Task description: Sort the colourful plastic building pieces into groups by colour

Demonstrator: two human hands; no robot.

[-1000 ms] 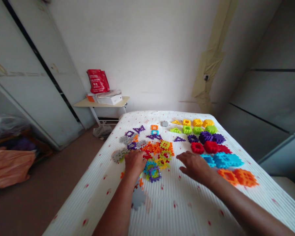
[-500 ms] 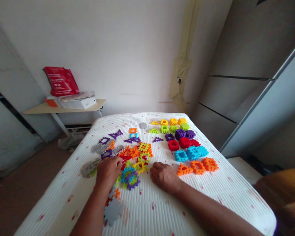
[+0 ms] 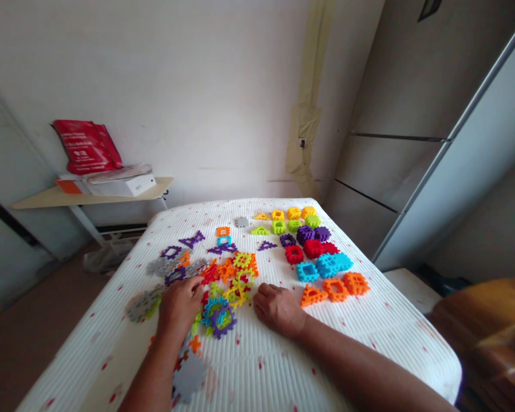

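My left hand (image 3: 180,302) is over the left side of a loose pile of plastic interlocking pieces. Its fingers curl down beside red and orange pieces (image 3: 225,268), and what they hold, if anything, is hidden. Close to its right lie a purple square frame piece (image 3: 223,321), blue and green pieces, and a yellow piece (image 3: 236,296). My right hand (image 3: 278,309) rests on the bed sheet right of the pile, its fingers curled in and nothing seen in them. Just beyond its wrist is an orange triangle piece (image 3: 312,296).
Colour-grouped rows of pieces stand at the right: orange squares (image 3: 335,290), blue (image 3: 308,272), red (image 3: 294,254), purple, green and yellow. Grey pieces (image 3: 189,375) lie near my left forearm. A side table (image 3: 47,197) bears a white box and red bag (image 3: 86,147).
The view has turned slightly right, so everything sits further left. My left hand has shifted a little within the pile, its fingers changing shape. My right hand keeps its curled pose on the sheet.
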